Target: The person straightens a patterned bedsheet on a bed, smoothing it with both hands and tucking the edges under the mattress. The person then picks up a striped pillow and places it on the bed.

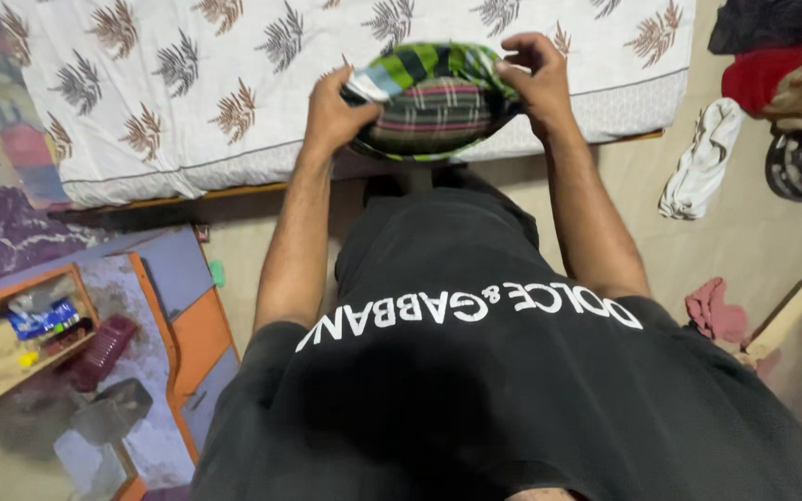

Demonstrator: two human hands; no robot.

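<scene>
Both hands hold 1 checked cloth (433,97) of green, red and dark plaid, raised just above the near edge of the bed (187,158); the left hand (336,113) pinches its left end in a closed grip, and the right hand (536,79) clamps the right end the same way. The cloth looks already gathered into a compact, doubled bundle, sagging between the hands, so the folding seems well along; it has not yet been laid down on the bed. To the right of the bed, a white garment (698,162), a red cloth (763,74) and a pink rag (715,311) lie loose and unfolded on the floor.
</scene>
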